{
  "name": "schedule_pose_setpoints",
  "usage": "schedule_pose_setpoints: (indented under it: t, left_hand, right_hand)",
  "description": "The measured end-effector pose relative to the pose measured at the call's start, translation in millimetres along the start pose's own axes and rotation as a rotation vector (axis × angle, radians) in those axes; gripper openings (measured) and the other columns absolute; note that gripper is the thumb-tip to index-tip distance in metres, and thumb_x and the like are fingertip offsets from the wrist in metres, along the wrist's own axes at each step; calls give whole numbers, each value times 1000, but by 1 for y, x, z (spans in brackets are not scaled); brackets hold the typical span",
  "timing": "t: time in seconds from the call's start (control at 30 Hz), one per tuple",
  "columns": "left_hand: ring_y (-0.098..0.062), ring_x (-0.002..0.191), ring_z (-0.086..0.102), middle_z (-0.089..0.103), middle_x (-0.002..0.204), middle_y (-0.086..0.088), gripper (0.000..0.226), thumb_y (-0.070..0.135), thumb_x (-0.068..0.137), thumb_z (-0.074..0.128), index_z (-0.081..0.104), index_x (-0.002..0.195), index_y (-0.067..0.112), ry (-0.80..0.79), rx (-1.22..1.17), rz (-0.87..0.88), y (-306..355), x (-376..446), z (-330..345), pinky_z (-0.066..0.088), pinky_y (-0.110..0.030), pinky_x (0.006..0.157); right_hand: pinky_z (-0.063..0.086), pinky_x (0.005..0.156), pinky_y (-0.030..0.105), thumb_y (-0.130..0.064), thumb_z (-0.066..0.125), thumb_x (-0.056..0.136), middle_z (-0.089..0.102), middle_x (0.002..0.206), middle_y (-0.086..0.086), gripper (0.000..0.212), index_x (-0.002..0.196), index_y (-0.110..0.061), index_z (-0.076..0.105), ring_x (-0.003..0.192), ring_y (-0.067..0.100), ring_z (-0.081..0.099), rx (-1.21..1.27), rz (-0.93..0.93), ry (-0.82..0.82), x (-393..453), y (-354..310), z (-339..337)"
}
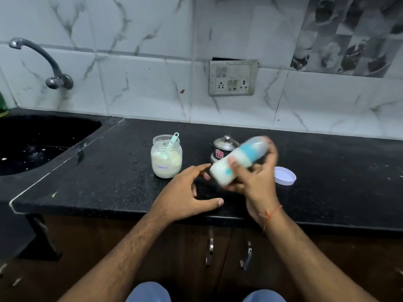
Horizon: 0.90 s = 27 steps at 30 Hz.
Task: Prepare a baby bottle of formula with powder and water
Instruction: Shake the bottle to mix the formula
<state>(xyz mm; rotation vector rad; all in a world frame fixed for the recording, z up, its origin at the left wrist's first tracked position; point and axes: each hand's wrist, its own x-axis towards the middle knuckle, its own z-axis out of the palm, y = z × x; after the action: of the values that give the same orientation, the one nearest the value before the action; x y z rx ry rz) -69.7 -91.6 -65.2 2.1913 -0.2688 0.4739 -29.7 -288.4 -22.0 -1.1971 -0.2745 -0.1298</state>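
Milky bottle (234, 163) lies tilted and blurred in the right hand (254, 177), fingers (238, 168) wrapped round it; left hand (187, 192) spreads wide above the counter (109, 171).

A single head-worn view looks forward and down from above the near edge of the black counter (109, 182), facing the tiled back wall (152, 83) square on. It sits close: both forearms run up from the bottom of the frame. The wide lens bends the counter's edges and takes in the sink (43, 138) at the far left corner.
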Motion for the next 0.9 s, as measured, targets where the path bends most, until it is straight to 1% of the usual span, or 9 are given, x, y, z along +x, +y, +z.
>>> schedule_pose_setpoints:
  t: [0.07, 0.17, 0.3, 0.47, 0.57, 0.63, 0.77, 0.83, 0.9]
  left_hand:
    - [-3, 67, 57, 65, 125, 24, 99, 65, 70, 93, 55, 158, 40, 0, -17, -13, -2, 0, 2, 60, -30, 74]
    - [-4, 67, 56, 66, 124, 23, 98, 68, 68, 91, 56, 156, 42, 1, -32, 10, 1, -3, 1, 60, -31, 73]
    - [-5, 67, 57, 66, 127, 26, 96, 66, 71, 93, 56, 157, 42, 2, -46, -16, 0, -3, 1, 60, -29, 75]
    - [-7, 68, 58, 66, 129, 25, 99, 74, 67, 88, 55, 156, 45, 0, -47, -9, 0, -2, 0, 59, -27, 73]
    - [-6, 68, 57, 67, 127, 25, 100, 75, 67, 88, 56, 156, 43, 8, -57, -21, 1, -2, 1, 59, -25, 73]
    - [-5, 68, 57, 67, 127, 25, 100, 75, 66, 87, 56, 156, 43, 6, -51, -25, 1, -2, 0, 58, -25, 73]
    - [-5, 68, 58, 67, 127, 26, 100, 75, 67, 87, 54, 156, 45, -3, -49, -30, 3, -3, 0, 60, -27, 75]
    - [-6, 69, 58, 67, 127, 25, 100, 75, 68, 87, 54, 157, 45, -4, -49, -30, 2, -3, -1, 61, -27, 76]
    - [-6, 69, 58, 67, 127, 26, 100, 75, 68, 87, 54, 158, 44, -8, -46, -28, 2, -3, 0, 60, -25, 75]
  right_hand:
    - [64, 62, 58, -6, 79, 92, 62, 138, 20, 82, 146, -41, 29, 117, 49, 70, 76, -8, 107, -1, 4, -7]
    - [65, 63, 53, 2, 79, 89, 68, 133, 14, 87, 149, -41, 33, 110, 34, 76, -49, 20, -83, -8, 4, -8]
    - [64, 65, 46, -6, 77, 93, 61, 139, 17, 86, 152, -41, 25, 120, 34, 70, 74, -71, 115, 5, -13, -16]
    - [65, 86, 45, 4, 80, 88, 59, 141, 18, 91, 151, -38, 30, 106, 16, 70, -184, -149, -74, 0, -9, -22]
    - [64, 89, 38, 5, 82, 86, 60, 139, 17, 96, 154, -38, 29, 105, 25, 74, -322, -197, -184, 6, -14, -31]
    - [64, 92, 41, 1, 85, 85, 61, 139, 12, 100, 155, -43, 27, 109, 29, 75, -429, -194, -213, 8, -17, -37]
    - [62, 98, 43, -13, 92, 78, 71, 131, -5, 105, 151, -49, 26, 104, 17, 78, -648, -134, -252, 17, -18, -52]
    - [58, 103, 43, -31, 96, 71, 74, 125, -11, 96, 145, -43, 38, 111, 10, 74, -780, -131, -248, 23, -17, -61]
    - [55, 103, 32, -41, 97, 69, 74, 122, -16, 83, 138, -32, 54, 115, 3, 68, -925, -139, -222, 28, -18, -69]
